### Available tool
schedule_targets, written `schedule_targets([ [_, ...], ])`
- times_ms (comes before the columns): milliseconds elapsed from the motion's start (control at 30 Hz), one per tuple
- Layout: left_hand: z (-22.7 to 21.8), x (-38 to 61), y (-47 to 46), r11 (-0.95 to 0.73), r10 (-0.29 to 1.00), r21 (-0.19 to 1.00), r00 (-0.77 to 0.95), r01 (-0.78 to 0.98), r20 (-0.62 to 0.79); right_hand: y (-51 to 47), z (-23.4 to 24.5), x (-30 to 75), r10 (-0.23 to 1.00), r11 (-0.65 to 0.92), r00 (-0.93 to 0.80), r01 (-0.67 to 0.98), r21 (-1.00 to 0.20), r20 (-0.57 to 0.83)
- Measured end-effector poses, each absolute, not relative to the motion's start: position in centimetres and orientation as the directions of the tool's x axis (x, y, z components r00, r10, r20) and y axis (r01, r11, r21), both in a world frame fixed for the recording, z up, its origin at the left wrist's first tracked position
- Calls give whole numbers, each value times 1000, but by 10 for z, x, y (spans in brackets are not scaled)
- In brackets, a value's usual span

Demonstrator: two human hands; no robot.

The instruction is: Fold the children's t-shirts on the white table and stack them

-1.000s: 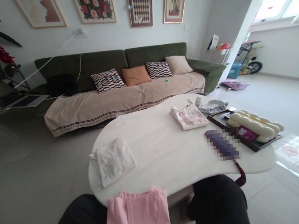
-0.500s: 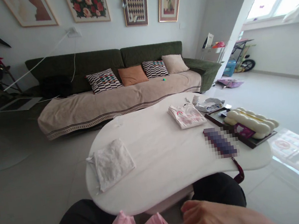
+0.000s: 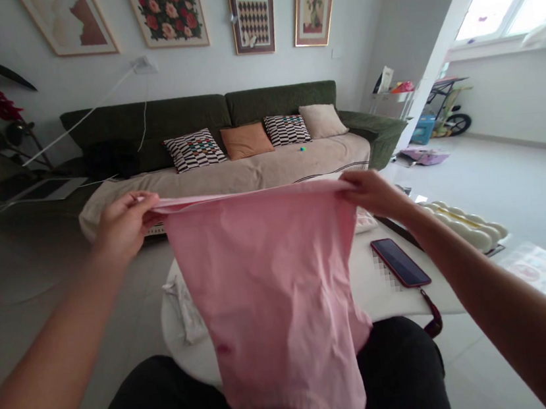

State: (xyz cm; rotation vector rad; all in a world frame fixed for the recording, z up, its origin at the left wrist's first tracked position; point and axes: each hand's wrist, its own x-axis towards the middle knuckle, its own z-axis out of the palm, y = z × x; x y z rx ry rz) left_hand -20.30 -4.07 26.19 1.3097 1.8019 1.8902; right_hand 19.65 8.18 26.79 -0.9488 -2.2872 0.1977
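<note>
Fingers [image 3: 134, 205] closed on the top edge of a pink garment [image 3: 269, 298], left hand [image 3: 121, 230] and right hand [image 3: 374, 193] pinching opposite ends; edge horizontal, long axis hanging straight down, suspended before a white table [image 3: 389, 303].

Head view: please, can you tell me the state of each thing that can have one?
pink shirt: unfolded, hanging, spread between both hands
left hand: raised, pinching the shirt's top edge
right hand: raised, pinching the same edge
smartphone: lying flat on the white table, screen dark
white cloth: folded, partly behind the shirt
</note>
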Motion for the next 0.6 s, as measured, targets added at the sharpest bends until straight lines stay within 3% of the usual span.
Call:
schedule_targets([
  [67,283,-201,-26,-291,610,895,-656,338,445,100,291,187,599,706,-350,656,-268,720],
  [133,298,-193,-24,-381,522,841,-661,384,538,99,309,186,460,695,-243,697,-176,854],
  [200,299,-183,-36,-420,477,782,-621,461,622,87,310,193,379,690,-212,713,-122,901],
  [300,269,-169,-69,-357,535,794,-589,492,606,67,271,214,398,683,-230,720,-120,888],
  [367,230,-161,-94,-234,648,849,-576,473,499,54,223,229,463,676,-264,722,-145,846],
  [500,122,-144,-137,118,881,907,-463,405,92,28,105,252,687,605,-363,765,-219,629],
  [600,41,-127,-161,295,914,909,-363,294,-180,6,33,262,812,548,-447,805,-229,375],
])
